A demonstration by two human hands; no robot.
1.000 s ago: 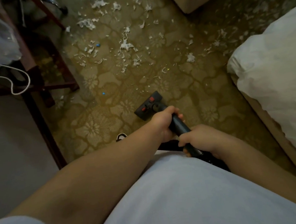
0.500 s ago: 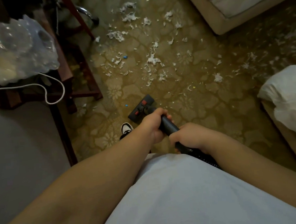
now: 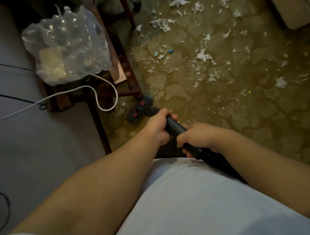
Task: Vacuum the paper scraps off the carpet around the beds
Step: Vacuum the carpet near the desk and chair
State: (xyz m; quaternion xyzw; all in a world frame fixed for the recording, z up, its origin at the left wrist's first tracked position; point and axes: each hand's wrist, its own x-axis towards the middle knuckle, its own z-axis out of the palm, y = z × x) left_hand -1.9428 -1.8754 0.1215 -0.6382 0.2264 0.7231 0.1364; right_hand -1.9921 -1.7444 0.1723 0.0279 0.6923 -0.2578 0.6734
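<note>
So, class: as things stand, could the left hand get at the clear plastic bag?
Probably not at once: the left hand grips the vacuum wand and would have to let go. Beyond that the path to the plastic bag looks free; a white cable loops below it.

Dim, yellowish light; a patterned olive carpet (image 3: 216,111) spreads ahead and right of the grip; left of it a dark wooden table (image 3: 126,69) holds a clear plastic bag (image 3: 67,44); a pale grey surface (image 3: 30,144) lies further left; a bed base (image 3: 291,9) sits far ahead-right.
</note>
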